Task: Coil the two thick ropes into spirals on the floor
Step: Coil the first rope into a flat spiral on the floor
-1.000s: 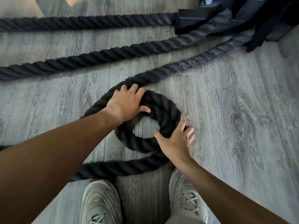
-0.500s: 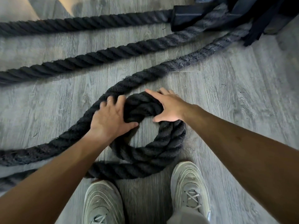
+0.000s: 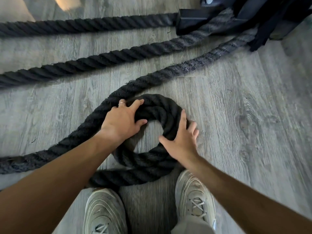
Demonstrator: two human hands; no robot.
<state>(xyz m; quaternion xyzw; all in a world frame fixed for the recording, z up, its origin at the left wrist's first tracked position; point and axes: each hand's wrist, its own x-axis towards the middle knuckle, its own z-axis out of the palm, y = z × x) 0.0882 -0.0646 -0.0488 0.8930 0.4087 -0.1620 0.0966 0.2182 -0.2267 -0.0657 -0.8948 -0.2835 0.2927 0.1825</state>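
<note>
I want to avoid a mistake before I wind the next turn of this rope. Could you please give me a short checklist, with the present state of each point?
1. Both hands on the coil: ok. The left hand presses its upper left side and the right hand its right side.
2. Coil lying flat on the floor: ok, as far as it shows.
3. Centre closed tight: not ok, bare floor shows in the middle.
4. Loose rope free to feed in: ok up to the black frame; beyond that, cannot tell.
5. Shoes off the rope: cannot tell, the toes sit right at the outer turn.
6. Second rope coiled: not ok, it lies straight.
</note>
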